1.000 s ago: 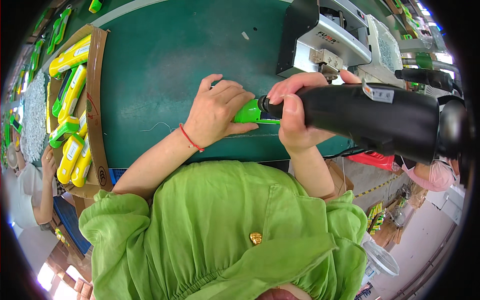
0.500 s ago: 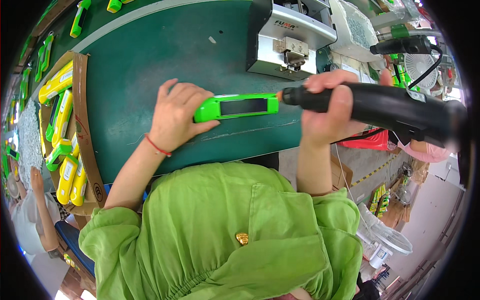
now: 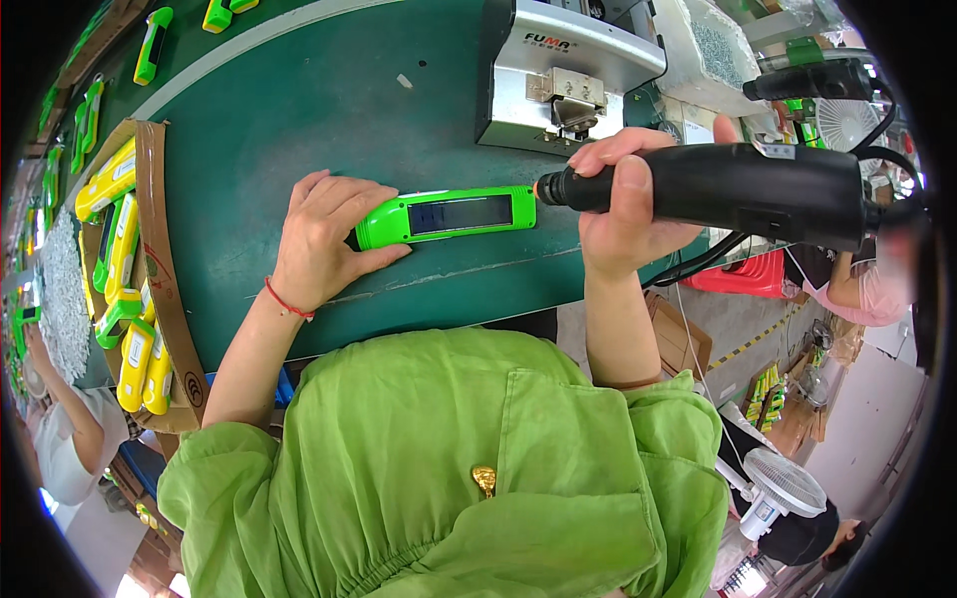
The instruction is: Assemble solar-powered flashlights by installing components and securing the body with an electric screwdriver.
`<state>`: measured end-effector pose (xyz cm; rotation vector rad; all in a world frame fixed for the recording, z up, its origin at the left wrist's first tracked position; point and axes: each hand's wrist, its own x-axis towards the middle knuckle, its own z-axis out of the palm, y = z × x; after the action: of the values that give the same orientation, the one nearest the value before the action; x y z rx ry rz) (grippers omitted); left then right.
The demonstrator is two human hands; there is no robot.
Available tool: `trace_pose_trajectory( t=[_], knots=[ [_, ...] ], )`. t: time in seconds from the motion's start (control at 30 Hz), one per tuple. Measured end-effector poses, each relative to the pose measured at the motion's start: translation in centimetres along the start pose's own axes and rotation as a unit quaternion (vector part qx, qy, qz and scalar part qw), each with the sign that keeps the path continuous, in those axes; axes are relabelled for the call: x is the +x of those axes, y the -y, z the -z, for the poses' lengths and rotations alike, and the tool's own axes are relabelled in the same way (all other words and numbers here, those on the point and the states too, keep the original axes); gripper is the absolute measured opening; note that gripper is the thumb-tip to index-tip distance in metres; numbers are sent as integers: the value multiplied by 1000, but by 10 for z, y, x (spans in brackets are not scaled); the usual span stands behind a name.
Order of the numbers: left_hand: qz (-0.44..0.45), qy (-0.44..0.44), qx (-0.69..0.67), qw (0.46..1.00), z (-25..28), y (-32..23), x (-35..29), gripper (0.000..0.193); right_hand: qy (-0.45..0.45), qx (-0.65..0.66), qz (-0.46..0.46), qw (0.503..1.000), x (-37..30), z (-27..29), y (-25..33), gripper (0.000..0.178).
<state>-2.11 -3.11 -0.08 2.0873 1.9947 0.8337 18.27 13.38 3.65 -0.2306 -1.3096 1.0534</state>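
Note:
A green handheld device [image 3: 439,215] with a dark rectangular panel lies on the green bench, its long side running left to right. Around its left end my left hand [image 3: 337,231] is closed, fingers on the far side and thumb on the near side. My right hand [image 3: 628,204] grips a black electric screwdriver [image 3: 753,189], held nearly level. The orange-ringed tip of that tool meets, or comes very close to, the device's right end; exact contact cannot be made out.
At left stands a cardboard box [image 3: 153,229] of yellow and green devices [image 3: 122,239]. A silver and black machine [image 3: 568,75] occupies the far side, beside a white tub [image 3: 703,50] of small screws. Another black screwdriver [image 3: 812,80] hangs at right. Other people sit left and right.
The device and my left hand have shifted slightly left. My right hand and the screwdriver have also moved left, and the tool's rear end has swung toward the far side. The device's panel is turned up more.

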Motion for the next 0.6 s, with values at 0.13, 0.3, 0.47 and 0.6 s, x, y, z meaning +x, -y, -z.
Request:
trace_pose_trajectory(
  t=[0.13, 0.3, 0.47, 0.6],
  knots=[
    [9, -2, -15, 1000, -1, 2, 0, 50, 16, -15, 12, 1000, -7, -3, -12, 31],
    [2, 3, -19, 1000, -3, 7, 1, 50, 27, -43, -15, 999, -7, -2, -12, 32],
    [-4, 2, -7, 1000, -2, 6, 0, 52, 2, -39, -39, 998, -11, -7, -12, 41],
    [13, 40, 9, 999, 2, -2, 4, 54, 37, -51, -37, 997, -12, -9, 0, 55]
  ],
)
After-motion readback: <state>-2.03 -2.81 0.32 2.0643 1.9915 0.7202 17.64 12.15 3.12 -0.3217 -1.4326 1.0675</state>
